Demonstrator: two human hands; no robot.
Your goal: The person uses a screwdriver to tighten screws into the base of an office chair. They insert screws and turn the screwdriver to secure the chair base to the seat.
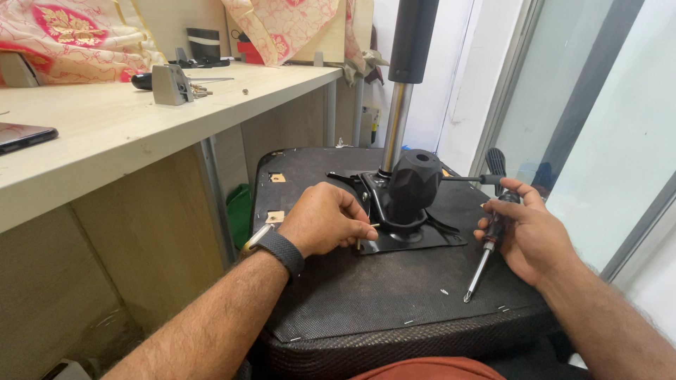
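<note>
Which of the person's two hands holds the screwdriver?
The right hand grips the screwdriver, tip down on the seat base; the left hand pinches a small screw at the metal plate.

The upturned chair seat underside [366, 295] is black with a fine woven texture. The mounting plate [412, 243] and its faceted knob [415, 179] are glossy black. The gas-lift column [396, 123] is bright silver below a matte black sleeve [413, 35]. The screwdriver [486, 253] has a black and red handle and a silver shaft. The wrist band [282, 250] is dark grey. The workbench top [141, 119] is pale cream. The draped cloth [63, 32] is cream with pink-red and gold floral motifs.
</note>
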